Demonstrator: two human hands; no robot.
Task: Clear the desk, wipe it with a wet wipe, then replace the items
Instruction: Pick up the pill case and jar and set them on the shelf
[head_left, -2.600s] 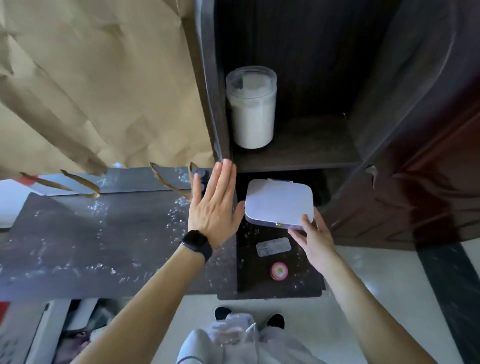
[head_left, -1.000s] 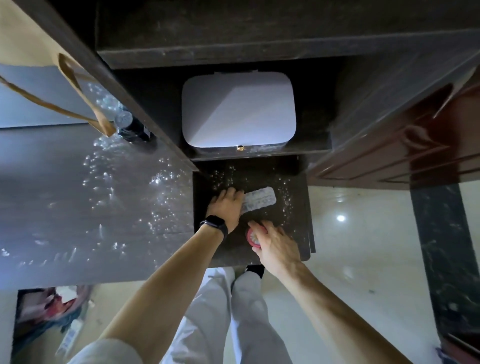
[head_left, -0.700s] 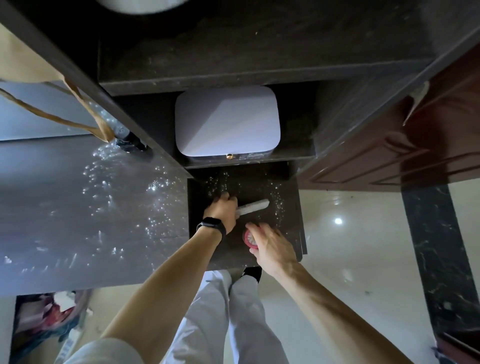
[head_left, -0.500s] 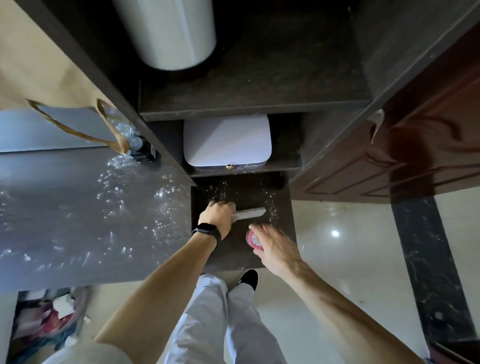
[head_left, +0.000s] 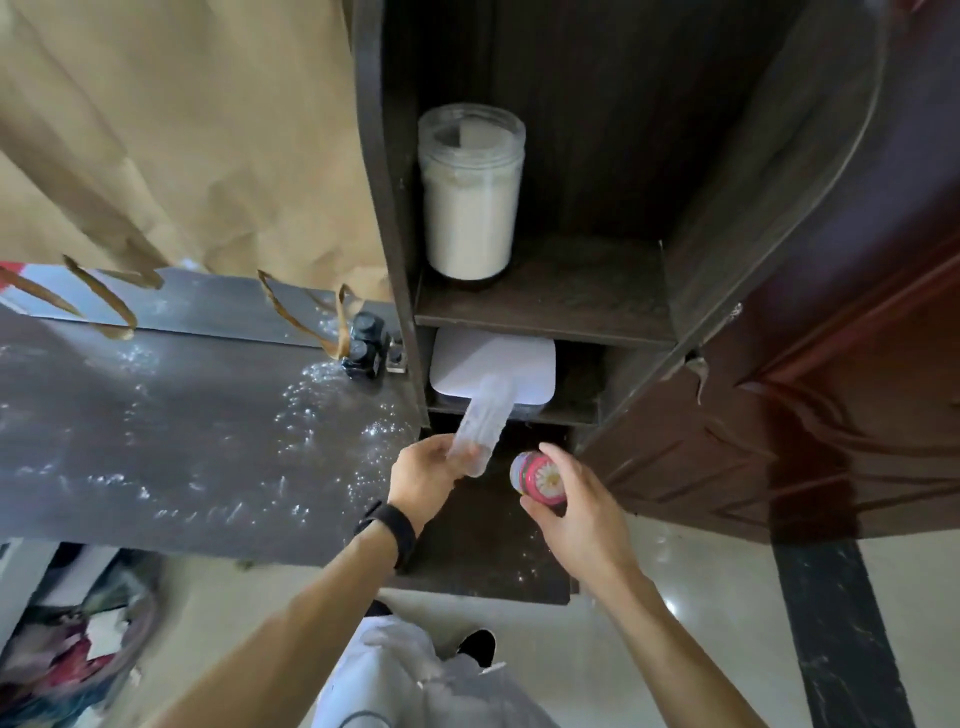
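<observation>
Now, the grey desk (head_left: 156, 441) fills the left side, its top speckled with bright droplets, and a crumpled brown paper bag (head_left: 182, 130) stands along its back edge, handles drooping onto the surface. At the desk's right edge rises a dark shelf unit (head_left: 545, 296), a reddish-brown door (head_left: 831, 389) just beside it. On the upper shelf a clear jar (head_left: 470, 208) of pale powder stands upright toward the left side; in the compartment below lies a flat white box (head_left: 524, 371). Two black bottles (head_left: 366, 345) sit in the desk's back right corner, just beside the shelf unit. The left hand (head_left: 423, 480), black band (head_left: 387, 525) at the wrist, curls fingers and thumb round the near end of a long clear plastic case (head_left: 480, 423) — its far end points toward the white box, above the low dark ledge (head_left: 467, 566) under the shelves. The right hand (head_left: 576, 514) pinches a small round pink tin (head_left: 537, 478) with a daisy lid between thumb and curled fingers, held above the ledge's right side, near the case but apart from it.
</observation>
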